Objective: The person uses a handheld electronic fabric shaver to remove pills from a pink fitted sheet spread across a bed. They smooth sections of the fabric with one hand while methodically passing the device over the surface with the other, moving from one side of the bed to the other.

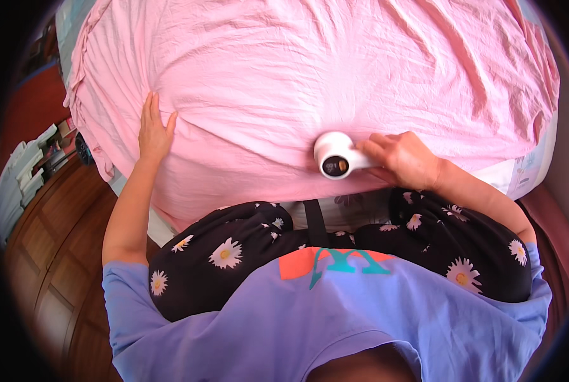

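Note:
A wrinkled pink cloth (246,95), seemingly a bedsheet, is spread over the bed before me. My left hand (155,131) lies flat on its left part, thumb apart from the fingers, and creases run out from the fingertips. In my right hand (406,157) is the handle of a white handheld fabric shaver (334,143). Its round head rests on or just over the cloth near the front edge; the contact side is hidden. A lit dark display on the head faces up towards me.
My legs in black daisy-print trousers (227,253) are folded against the bed's near edge. A pale patterned mattress edge (528,167) shows at right. To the left are a brown wooden floor (69,267) and a stack of white items (24,167). A brownish-red surface (552,229) borders the right side.

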Available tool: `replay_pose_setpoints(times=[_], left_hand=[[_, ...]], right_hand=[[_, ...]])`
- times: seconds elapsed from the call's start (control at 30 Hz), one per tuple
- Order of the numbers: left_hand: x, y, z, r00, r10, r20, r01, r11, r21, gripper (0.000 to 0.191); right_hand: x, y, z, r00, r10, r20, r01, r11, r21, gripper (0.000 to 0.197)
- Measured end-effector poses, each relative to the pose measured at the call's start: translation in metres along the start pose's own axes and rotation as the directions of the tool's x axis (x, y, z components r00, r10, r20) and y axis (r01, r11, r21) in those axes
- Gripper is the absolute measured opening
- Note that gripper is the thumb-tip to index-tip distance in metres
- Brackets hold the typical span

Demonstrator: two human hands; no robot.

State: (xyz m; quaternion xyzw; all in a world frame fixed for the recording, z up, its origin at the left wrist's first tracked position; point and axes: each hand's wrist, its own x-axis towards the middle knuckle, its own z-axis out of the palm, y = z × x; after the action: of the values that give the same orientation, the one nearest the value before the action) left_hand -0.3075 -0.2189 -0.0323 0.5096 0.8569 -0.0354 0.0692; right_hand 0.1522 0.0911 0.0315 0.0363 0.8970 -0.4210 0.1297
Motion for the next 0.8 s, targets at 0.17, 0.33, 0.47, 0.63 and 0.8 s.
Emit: replay_pose_setpoints(times=[0.17,0.33,0.47,0.63,0.8], left_hand=[[0.003,0.002,-0.002,1.000,-0.005,-0.006,0.005,1.000,-0.003,0.069],[0.000,0.000,0.000,1.000,-0.012,0.016,0.012,1.000,-0.006,0.069],[0.002,0.001,-0.002,0.999,-0.033,0.007,0.033,0.999,-0.009,0.070],[0.005,-0.001,0.002,0.999,-0.027,0.018,0.027,0.999,-0.029,0.070],[0.002,0.000,-0.005,0.998,-0.061,0.021,0.062,0.997,-0.046,0.069]], right_hand=[[0.013,0.027,-0.005,0.803,0.264,-0.535,-0.296,0.955,0.028,0.039],[0.005,0.006,0.003,0.997,-0.040,-0.071,0.038,0.998,-0.041,0.043],[0.012,0.026,-0.004,0.836,0.248,-0.489,-0.270,0.962,0.026,0.035],[-0.009,0.009,-0.002,0.987,0.079,0.143,-0.079,0.997,-0.007,0.054],[-0.022,0.025,-0.030,0.995,0.093,-0.032,-0.094,0.995,-0.033,0.041]])
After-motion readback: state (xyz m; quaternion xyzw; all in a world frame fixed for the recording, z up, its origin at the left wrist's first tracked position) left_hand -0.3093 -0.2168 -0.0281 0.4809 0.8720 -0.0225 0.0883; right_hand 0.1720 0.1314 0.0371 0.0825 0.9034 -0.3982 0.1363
